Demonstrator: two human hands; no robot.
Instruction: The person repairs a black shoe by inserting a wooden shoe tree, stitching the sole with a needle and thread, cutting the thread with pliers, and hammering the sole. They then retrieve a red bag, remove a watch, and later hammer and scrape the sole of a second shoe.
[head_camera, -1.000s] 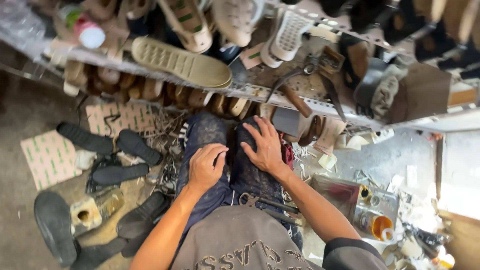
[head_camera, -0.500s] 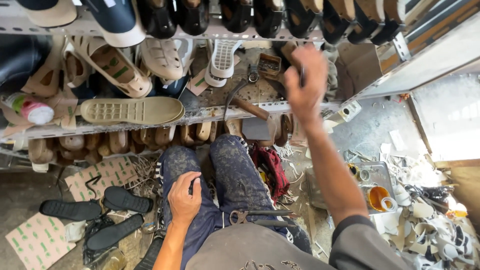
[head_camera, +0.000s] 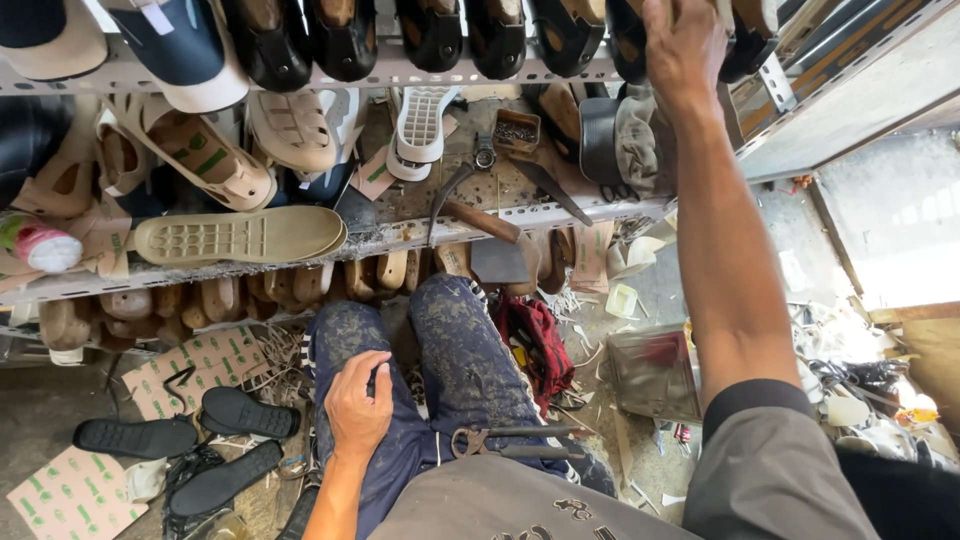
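1. Your right hand (head_camera: 685, 50) was stretched up to the top shelf (head_camera: 300, 75), its fingers curled over the toe of a black shoe (head_camera: 632, 35) at the right end of the row; it looked like a grasp, though the fingertips were hidden behind the shoe.
2. Your left hand (head_camera: 357, 405) lay released and flat on your left thigh, holding nothing.
3. The pliers (head_camera: 515, 442) rested across your lap, just right of that hand and apart from it.
4. On the middle shelf (head_camera: 420, 232) a tan sole (head_camera: 240, 235) lay flat at the front edge, with a hammer (head_camera: 480, 220) to its right.
5. To do the reach well, in my judgement, you needed a firm hold round the toe and a straight pull outward, since the neighbouring black shoes (head_camera: 430, 35) sat touching in a tight row and could be dragged off with it.
6. Keeping your left hand braced on the thigh suited so long a stretch.
7. Compared with half a second earlier, your right hand had climbed from the cluttered middle shelf to the top row.
8. A second earlier both hands had rested on your knees, so only the right had left.
9. The left hand had stayed on the thigh, shifted a little.
10. The view had tilted up, showing more of the top shelf.
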